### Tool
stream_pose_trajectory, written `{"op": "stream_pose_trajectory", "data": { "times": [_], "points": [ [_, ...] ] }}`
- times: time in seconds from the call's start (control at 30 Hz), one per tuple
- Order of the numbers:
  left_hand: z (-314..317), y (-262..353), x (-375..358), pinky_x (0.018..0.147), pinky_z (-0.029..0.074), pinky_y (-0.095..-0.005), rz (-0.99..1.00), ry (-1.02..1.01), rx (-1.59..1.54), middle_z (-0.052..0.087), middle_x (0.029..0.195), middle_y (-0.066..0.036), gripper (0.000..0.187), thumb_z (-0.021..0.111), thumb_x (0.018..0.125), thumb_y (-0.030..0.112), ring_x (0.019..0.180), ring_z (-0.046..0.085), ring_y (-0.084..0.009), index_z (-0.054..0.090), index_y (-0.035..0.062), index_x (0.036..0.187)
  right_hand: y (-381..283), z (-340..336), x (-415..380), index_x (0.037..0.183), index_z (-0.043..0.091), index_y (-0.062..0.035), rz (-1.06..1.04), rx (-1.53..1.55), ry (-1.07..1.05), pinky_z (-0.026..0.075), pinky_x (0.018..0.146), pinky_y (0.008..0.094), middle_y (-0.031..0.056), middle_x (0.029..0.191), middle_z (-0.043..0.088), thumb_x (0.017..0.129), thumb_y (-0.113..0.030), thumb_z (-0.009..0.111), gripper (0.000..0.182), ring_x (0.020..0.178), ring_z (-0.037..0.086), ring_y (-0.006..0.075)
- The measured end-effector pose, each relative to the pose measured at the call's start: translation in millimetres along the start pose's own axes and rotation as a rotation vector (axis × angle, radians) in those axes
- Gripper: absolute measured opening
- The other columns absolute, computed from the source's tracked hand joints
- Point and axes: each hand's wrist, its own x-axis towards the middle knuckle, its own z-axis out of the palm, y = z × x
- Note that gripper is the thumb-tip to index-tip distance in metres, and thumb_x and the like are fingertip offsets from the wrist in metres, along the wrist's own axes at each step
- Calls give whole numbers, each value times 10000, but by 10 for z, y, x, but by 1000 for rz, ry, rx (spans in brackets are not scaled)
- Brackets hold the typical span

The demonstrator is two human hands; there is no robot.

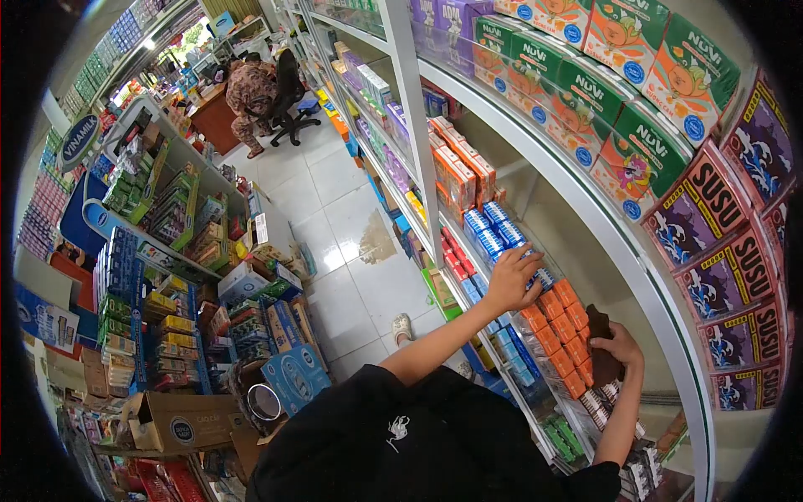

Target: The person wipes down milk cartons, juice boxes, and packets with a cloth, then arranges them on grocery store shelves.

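Observation:
My left hand (512,278) reaches over the shelf with its fingers apart. It rests on or just above the blue-and-white packs (493,232), near the end of the orange packs (556,322). My right hand (621,346) is closed on a dark brown cloth (600,335), at the back edge of the orange rows. The cloth partly hides the packs beside it. Brown-and-white packs (598,406) stand on the near side, below my right wrist.
A glass shelf above holds green-and-orange NuVi cartons (585,92) and purple SUSU packs (703,209). A white shelf post (418,125) stands beyond my left hand. Across the tiled aisle (335,226) are stacked cartons (293,376). A person (251,96) sits by an office chair (288,92).

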Motion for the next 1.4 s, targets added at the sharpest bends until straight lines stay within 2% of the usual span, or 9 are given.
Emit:
{"op": "stream_pose_trajectory", "data": {
  "times": [0.3, 0.57, 0.67, 0.77, 0.87, 1.0, 1.2, 1.3, 1.4],
  "points": [
    [5, -4, 8, 881, 372, -414, 5, -1, -2, 587, 1058, -91, 265, 566, 679, 161, 1116, 468, -307, 604, 41, 912, 616, -148, 214, 924, 623, 10, -122, -216, 208, 456, 685, 282, 53, 813, 640, 634, -199, 743, 378, 709, 569, 127],
    [-4, 10, 8, 878, 373, -414, -2, -10, -3, 587, 1059, -85, 260, 569, 678, 167, 1116, 467, -302, 606, 44, 904, 160, 129, 99, 1018, 568, 26, -23, -235, 227, 437, 763, 320, 120, 886, 613, 723, -306, 680, 458, 834, 564, 198],
    [-20, -4, -2, 881, 370, -414, -2, -10, 0, 586, 1061, -87, 259, 568, 680, 170, 1117, 466, -303, 606, 46, 904, -261, 166, -26, 987, 576, 35, -139, -190, 162, 434, 767, 327, 140, 865, 605, 744, -336, 659, 452, 849, 560, 223],
    [-14, 7, 7, 883, 368, -419, -4, -10, -10, 584, 1064, -90, 257, 565, 682, 169, 1119, 463, -305, 606, 48, 905, -139, 81, 78, 972, 587, 34, -46, -209, 16, 441, 754, 316, 133, 879, 617, 745, -312, 664, 421, 829, 570, 204],
    [-20, 13, 10, 881, 367, -424, -1, -14, -14, 584, 1063, -91, 255, 561, 684, 168, 1121, 462, -307, 607, 49, 905, 17, 81, 155, 954, 602, 31, 26, -67, 15, 451, 724, 305, 118, 868, 632, 730, -282, 680, 393, 791, 582, 183],
    [0, -5, 5, 874, 371, -428, -7, -10, -12, 585, 1090, -73, 279, 554, 661, 169, 1120, 471, -300, 613, 66, 914, 464, 45, 313, 939, 615, 29, -72, -231, 148, 459, 692, 292, 89, 839, 643, 708, -246, 696, 368, 739, 587, 159],
    [17, -24, 8, 858, 383, -426, -11, -5, 8, 592, 1091, -67, 296, 552, 642, 157, 1102, 490, -300, 618, 76, 919, 292, 28, 233, 899, 629, 11, -163, -150, 165, 452, 672, 285, 63, 771, 639, 711, -232, 689, 313, 700, 570, 133],
    [16, -18, -1, 838, 388, -426, -48, -7, 15, 599, 1069, -69, 292, 550, 639, 148, 1083, 501, -303, 621, 84, 915, -320, 59, 53, 879, 627, 13, -110, 40, 71, 446, 661, 288, 67, 732, 628, 729, -259, 670, 314, 682, 558, 135],
    [46, -2, 16, 851, 373, -430, -38, -23, -3, 597, 1055, -78, 285, 557, 635, 148, 1100, 481, -306, 617, 72, 902, -425, 101, -9, 875, 611, 34, -12, -200, 169, 444, 664, 317, 112, 725, 618, 743, -371, 653, 428, 671, 569, 197]
  ]
}}
